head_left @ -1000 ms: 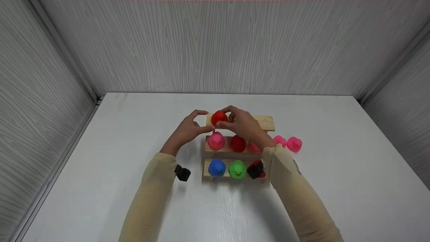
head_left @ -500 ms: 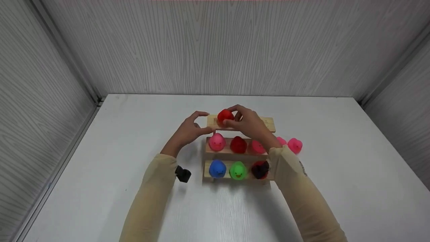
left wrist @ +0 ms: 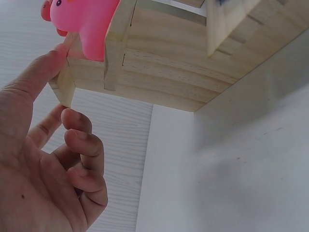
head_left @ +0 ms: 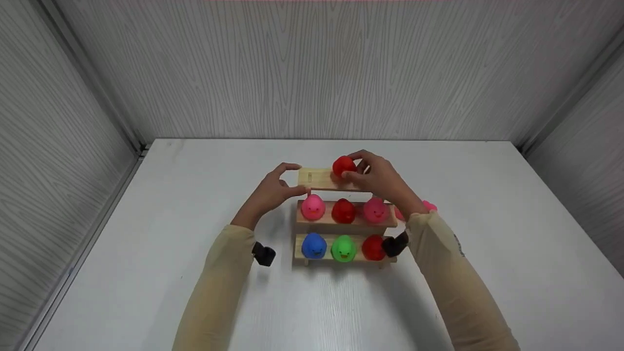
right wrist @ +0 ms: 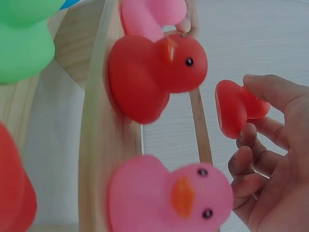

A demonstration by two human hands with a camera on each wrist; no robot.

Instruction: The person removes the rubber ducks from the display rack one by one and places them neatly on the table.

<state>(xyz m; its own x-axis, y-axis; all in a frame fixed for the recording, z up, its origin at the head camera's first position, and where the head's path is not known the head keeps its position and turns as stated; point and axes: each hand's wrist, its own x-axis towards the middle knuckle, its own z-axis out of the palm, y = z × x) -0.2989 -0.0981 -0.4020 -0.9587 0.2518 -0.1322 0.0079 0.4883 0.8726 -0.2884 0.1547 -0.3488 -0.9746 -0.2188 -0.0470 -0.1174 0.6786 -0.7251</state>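
Pale wood-grain panels [head_left: 312, 73] stand around a white tabletop [head_left: 126, 253] bearing a 3-tier wooden stand [head_left: 327, 222]. Over its top board [head_left: 319, 179], the right hand [head_left: 382, 178] pinches a red rubber duck [head_left: 344, 166] between thumb and fingers; the duck sits at the fingertips, left of the palm. Whether its base touches the wood I cannot tell. Thumb and forefinger of the left hand [head_left: 273, 190] clamp the board's left end. On the middle tier, a crimson duck [head_left: 343, 211] stands between 2 pink ducks [head_left: 312, 207]. Below are a blue duck [head_left: 314, 245], a green duck [head_left: 343, 248] and another red one [head_left: 373, 247]. Partly hidden behind the right wrist, 2 more pink toys [head_left: 429, 205] lie beside the stand.
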